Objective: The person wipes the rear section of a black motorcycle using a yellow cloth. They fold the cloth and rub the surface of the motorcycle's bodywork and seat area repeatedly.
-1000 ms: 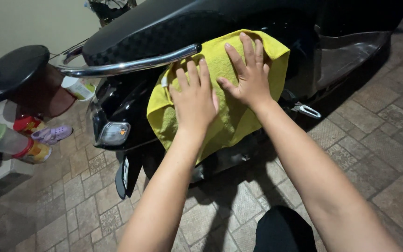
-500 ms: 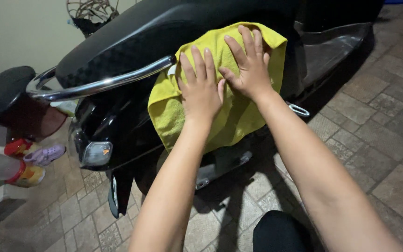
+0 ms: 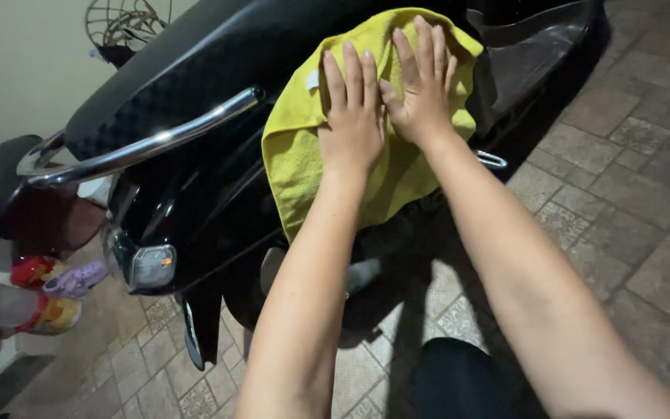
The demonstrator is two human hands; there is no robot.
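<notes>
While both palms press flat on the cloth (image 3: 397, 167), the work in hand looks like wiping the scooter (image 3: 195, 194): the left hand (image 3: 353, 124) and right hand (image 3: 422, 93) lie side by side, thumbs nearly touching, fingers straight and spread, gripping nothing, only bearing down on the fabric. That yellow cloth is draped over the black side panel just below the seat (image 3: 219, 58), its lower edge hanging loose. A further stroke would, I judge, call for steady pressure so the cloth slides rather than bunches. Just left of it runs the chrome rail (image 3: 149, 143), which could catch a sweep that way; lower sit the tail lamp (image 3: 151, 266) and, on the tiled floor (image 3: 645, 202), small shoes (image 3: 75, 279).
</notes>
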